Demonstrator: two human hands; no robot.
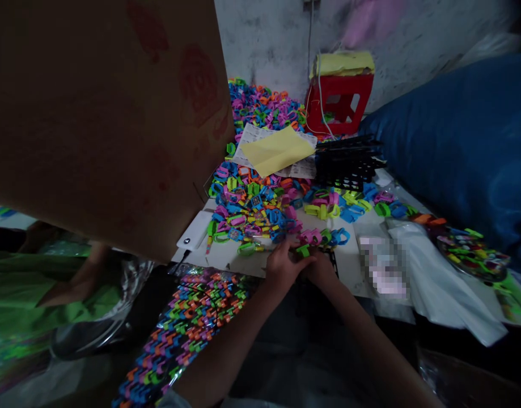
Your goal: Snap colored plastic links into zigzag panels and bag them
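A left hand pinches a small bright-green plastic piece before a multicoloured plastic heap — the adjacent right hand's grip cannot be told; a slackened pinch could drop it.

The person's left hand and right hand are bare, and both forearms are slim and also uncovered. At the lower edge of the view, beside the left arm, there appears a small part of a pale grey sleeve, and between the arms a narrow strip of light grey cloth. Over the lap lies dark grey clothing, perhaps trousers, as the light is poor.
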